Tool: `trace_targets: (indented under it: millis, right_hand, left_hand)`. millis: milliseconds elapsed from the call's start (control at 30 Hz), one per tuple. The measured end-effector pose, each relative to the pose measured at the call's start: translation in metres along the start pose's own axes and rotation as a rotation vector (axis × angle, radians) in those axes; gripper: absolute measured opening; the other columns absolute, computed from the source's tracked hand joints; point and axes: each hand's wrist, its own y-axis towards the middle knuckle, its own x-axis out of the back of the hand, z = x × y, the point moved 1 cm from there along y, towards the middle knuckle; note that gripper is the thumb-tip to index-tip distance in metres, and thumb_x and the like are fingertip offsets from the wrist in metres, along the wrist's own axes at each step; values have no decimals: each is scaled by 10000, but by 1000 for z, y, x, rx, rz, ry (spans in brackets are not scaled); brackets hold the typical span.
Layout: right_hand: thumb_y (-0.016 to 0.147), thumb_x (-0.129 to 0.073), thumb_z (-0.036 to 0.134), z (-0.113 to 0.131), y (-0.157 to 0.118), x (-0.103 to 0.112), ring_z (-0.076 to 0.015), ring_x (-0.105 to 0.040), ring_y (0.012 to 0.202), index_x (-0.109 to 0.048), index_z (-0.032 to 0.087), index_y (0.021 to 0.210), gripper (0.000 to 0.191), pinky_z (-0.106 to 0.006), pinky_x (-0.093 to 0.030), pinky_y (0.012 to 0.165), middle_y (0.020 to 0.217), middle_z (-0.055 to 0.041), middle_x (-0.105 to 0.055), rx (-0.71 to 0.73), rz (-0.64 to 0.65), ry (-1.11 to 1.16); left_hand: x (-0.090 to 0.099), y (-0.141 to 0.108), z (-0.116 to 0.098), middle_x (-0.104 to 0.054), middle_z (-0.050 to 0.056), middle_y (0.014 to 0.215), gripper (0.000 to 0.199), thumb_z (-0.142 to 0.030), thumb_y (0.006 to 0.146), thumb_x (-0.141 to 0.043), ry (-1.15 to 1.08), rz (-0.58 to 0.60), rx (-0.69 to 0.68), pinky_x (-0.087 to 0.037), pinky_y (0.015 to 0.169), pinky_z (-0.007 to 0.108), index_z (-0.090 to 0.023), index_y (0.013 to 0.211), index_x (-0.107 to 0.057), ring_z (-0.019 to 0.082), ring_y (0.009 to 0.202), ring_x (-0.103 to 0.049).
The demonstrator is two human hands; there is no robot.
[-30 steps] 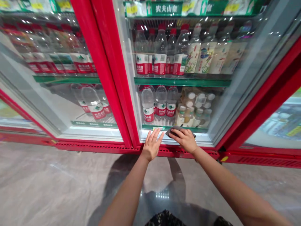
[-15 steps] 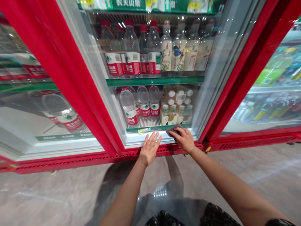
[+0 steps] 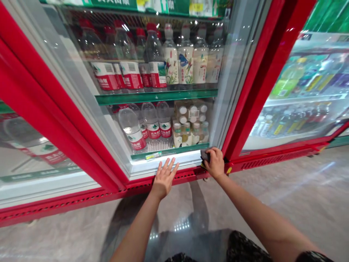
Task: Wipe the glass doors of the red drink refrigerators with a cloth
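A dark grey cloth (image 3: 205, 156) is gripped in my right hand (image 3: 216, 162), at the lower right corner of the glass door with the red frame (image 3: 237, 120). My left hand (image 3: 164, 178) is spread out at the door's bottom edge, fingers apart, with nothing in it. Behind the glass, just above my hands, runs the lower green shelf strip (image 3: 185, 149). Part of the cloth is hidden under my right fingers.
Red-capped water bottles (image 3: 131, 72) and white-labelled bottles (image 3: 185, 62) stand on the shelf inside. Another drinks fridge (image 3: 275, 149) adjoins on the right. Grey shiny floor (image 3: 300, 189) lies below.
My right hand has moved right along the door's bottom with the cloth, into the corner. My left hand remains spread at the lower edge. The view has shifted to the right.
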Motion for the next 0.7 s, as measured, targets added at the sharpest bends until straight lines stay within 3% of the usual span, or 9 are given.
trace_targets:
  millis: [100,200,300,400,500,700]
  right_hand:
    - [716,-574,83,0,-11,-6,-271,-499,1070,-603,211,1038,348,-409,-475,933,1117,-105,-549,-36,55,33]
    - [728,-568,102,-9,-4,-5,-255,-506,1076,-587,231,1046,343,-388,-464,946,1119,-84,-550,-12,73,42]
    - [756,-548,148,-30,1,2,-279,-488,1125,-545,217,1092,344,-434,-430,989,1155,-106,-515,-202,-123,17]
    - [732,-513,147,-41,-12,-2,-286,-515,1015,-523,219,1056,332,-431,-444,901,1058,-98,-485,-409,-313,-8]
    - [703,-493,135,-41,-18,-15,-276,-516,904,-519,229,1021,333,-405,-446,828,950,-67,-455,-453,-361,-5]
    - [797,-461,185,-61,18,-14,-298,-508,1120,-508,203,1193,399,-435,-412,972,1117,-130,-530,-496,-482,8]
  left_hand:
    - [-1,1,-2,-229,84,1676,861,-135,832,-583,7,-9,-21,-41,1288,502,-226,1612,-232,269,1573,-106]
    - [1,5,-5,-249,87,1669,826,-145,839,-585,3,-21,-29,-25,1291,496,-217,1601,-274,262,1574,-90]
    - [3,10,-8,-252,85,1666,798,-141,841,-579,-2,-20,-20,-41,1292,506,-222,1589,-313,267,1574,-82]
    - [3,13,-9,-243,79,1668,822,-111,816,-577,-5,-2,3,-50,1291,521,-237,1587,-320,276,1571,-91]
    - [-2,14,-8,-241,67,1668,863,-87,797,-570,-16,-8,19,-47,1290,535,-262,1596,-293,278,1569,-106]
    - [-7,11,-5,-231,62,1670,860,-111,819,-559,-35,-64,8,-73,1289,537,-271,1606,-252,276,1566,-120]
